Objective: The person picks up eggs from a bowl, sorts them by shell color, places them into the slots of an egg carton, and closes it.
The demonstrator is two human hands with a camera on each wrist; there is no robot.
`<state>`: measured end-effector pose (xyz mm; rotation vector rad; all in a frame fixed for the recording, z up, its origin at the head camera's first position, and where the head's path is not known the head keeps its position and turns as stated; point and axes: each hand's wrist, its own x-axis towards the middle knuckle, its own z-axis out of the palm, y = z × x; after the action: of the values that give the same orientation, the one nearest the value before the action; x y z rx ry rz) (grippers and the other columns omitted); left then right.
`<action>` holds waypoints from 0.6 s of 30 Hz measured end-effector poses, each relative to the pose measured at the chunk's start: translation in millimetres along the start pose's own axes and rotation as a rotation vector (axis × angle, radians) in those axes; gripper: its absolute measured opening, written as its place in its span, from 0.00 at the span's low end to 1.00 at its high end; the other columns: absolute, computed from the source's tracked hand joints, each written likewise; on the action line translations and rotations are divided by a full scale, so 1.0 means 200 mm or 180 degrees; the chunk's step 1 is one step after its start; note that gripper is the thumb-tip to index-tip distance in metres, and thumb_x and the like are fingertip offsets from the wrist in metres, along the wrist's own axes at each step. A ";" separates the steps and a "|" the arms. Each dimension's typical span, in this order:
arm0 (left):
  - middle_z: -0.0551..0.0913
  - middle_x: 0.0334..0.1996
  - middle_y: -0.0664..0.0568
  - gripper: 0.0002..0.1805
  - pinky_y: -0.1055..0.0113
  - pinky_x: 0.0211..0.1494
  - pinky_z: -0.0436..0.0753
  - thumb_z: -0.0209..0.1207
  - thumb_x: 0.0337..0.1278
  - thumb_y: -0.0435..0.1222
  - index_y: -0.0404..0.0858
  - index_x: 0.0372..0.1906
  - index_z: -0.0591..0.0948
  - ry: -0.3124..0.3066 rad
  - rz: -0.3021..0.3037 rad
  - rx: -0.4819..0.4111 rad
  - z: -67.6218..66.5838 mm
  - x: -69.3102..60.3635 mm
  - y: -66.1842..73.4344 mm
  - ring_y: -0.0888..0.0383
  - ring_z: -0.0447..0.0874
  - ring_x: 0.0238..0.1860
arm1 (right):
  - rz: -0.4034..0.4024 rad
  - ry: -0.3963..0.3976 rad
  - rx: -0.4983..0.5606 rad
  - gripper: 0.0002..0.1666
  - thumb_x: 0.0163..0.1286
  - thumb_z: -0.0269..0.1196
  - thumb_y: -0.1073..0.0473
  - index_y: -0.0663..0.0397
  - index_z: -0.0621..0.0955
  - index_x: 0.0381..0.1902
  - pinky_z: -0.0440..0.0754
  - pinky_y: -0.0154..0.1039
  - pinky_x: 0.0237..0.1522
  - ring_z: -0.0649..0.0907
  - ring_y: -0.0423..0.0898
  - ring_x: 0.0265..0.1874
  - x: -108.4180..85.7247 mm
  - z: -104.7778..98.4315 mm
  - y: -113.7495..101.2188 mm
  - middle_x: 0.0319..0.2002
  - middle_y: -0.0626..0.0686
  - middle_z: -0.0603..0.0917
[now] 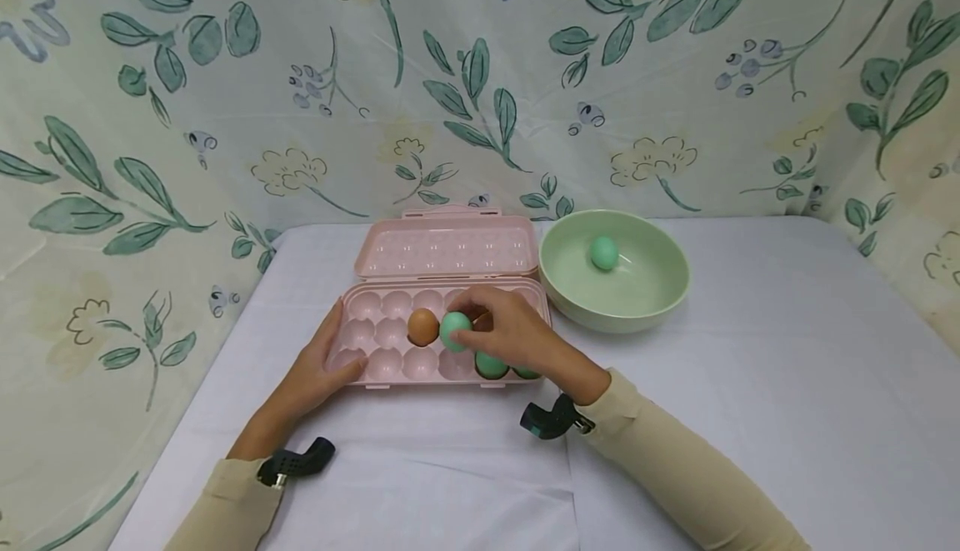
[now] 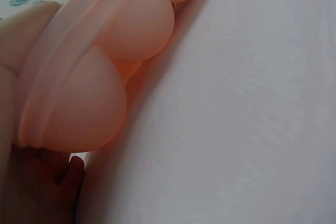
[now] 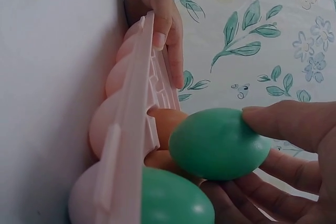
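Observation:
A pink egg carton (image 1: 420, 382) lies on the table with its lid (image 1: 450, 247) folded back. My left hand (image 1: 318, 368) grips the carton's left end, thumb over the front corner; in the left wrist view its fingers (image 2: 76, 174) show under the rounded cups. Between thumb and fingers, my right hand (image 1: 510, 330) pinches a green egg (image 3: 220, 144) over the carton, right of a brown egg (image 1: 423, 327). Two green eggs (image 1: 491, 365) sit in the front row at the right. Another brown egg (image 3: 168, 160) shows partly beneath the held one. The right hand hides some cups.
Right of the carton, close to its lid, stands a light green bowl (image 1: 622, 305) with one green egg (image 1: 604, 252) inside. White cloth (image 1: 787, 351) covers the table. A floral curtain (image 1: 480, 76) hangs behind it and at both sides.

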<state>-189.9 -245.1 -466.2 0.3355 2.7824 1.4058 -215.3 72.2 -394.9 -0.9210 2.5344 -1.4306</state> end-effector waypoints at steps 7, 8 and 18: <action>0.42 0.77 0.54 0.56 0.39 0.71 0.49 0.65 0.53 0.48 0.50 0.78 0.40 0.0000 0.0005 0.0005 0.00 0.00 0.00 0.49 0.40 0.76 | 0.0034 -0.0009 -0.0103 0.18 0.61 0.70 0.58 0.51 0.81 0.49 0.82 0.40 0.48 0.83 0.43 0.43 0.00 0.01 -0.01 0.43 0.46 0.82; 0.42 0.78 0.54 0.56 0.39 0.71 0.49 0.65 0.53 0.47 0.50 0.78 0.40 -0.0001 0.0006 0.0004 0.00 0.00 0.00 0.49 0.40 0.76 | 0.0039 -0.0008 -0.0107 0.18 0.61 0.70 0.58 0.51 0.82 0.49 0.82 0.41 0.47 0.83 0.44 0.42 0.00 0.01 0.00 0.43 0.46 0.82; 0.42 0.78 0.52 0.56 0.39 0.71 0.48 0.65 0.53 0.47 0.49 0.78 0.40 0.0002 0.0019 0.0008 0.00 0.00 0.00 0.48 0.40 0.76 | 0.0038 -0.0078 -0.0081 0.16 0.60 0.70 0.60 0.51 0.83 0.47 0.83 0.41 0.47 0.84 0.44 0.42 0.00 0.03 0.01 0.42 0.46 0.82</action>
<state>-189.4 -245.3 -466.7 0.3438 2.7862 1.4043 -213.5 69.1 -398.8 -0.9198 2.5417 -1.3782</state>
